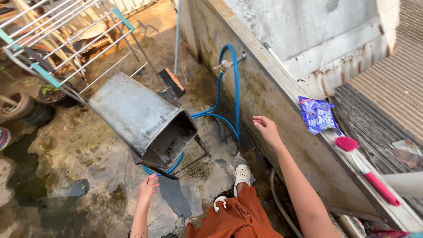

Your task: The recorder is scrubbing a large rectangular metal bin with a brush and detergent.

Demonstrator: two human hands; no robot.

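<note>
Metal bin [141,117] tilts just above left hand [147,187]; both grips released, empty.

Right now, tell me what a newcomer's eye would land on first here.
A big grey metal box lies tilted on the wet concrete at centre, its dark open end facing the left hand just below. A blue hose loops from the wall tap behind it. The right hand hangs open near the ledge holding a pink brush.

The metal bin [141,117] looks dull grey, scuffed outside and sooty inside. Beside it, the blue hose [235,101] is smooth glossy plastic. Beneath the bin, the concrete floor [83,150] is rough, wet and stained. Right of it, the wall [273,105] is coarse, weathered cement.
</note>
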